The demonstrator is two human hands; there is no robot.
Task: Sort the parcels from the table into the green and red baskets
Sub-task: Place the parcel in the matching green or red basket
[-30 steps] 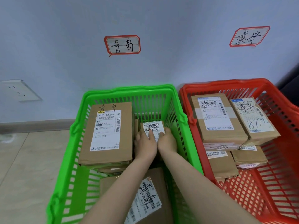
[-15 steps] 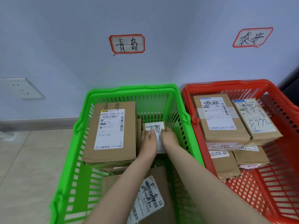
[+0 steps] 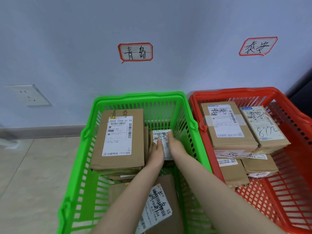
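The green basket (image 3: 140,97) stands on the floor, with the red basket (image 3: 236,92) to its right. Both my hands reach into the green basket's far right part. My left hand (image 3: 156,153) and my right hand (image 3: 175,146) hold a small parcel (image 3: 161,134) with a white label between them, thumbs on its top. It sits low between a large brown parcel (image 3: 119,139) and the basket's right wall. Another labelled parcel (image 3: 162,205) lies nearer me, under my forearms.
The red basket holds several brown parcels, two on top (image 3: 226,125) (image 3: 263,129). Handwritten signs (image 3: 135,52) (image 3: 257,46) hang on the wall above each basket. A wall socket (image 3: 28,94) is at left, tiled floor (image 3: 33,174) beside the green basket, and a dark object (image 3: 302,92) at far right.
My hands have pushed the small parcel a little lower into the gap beside the large parcel. The other parcels have not moved.
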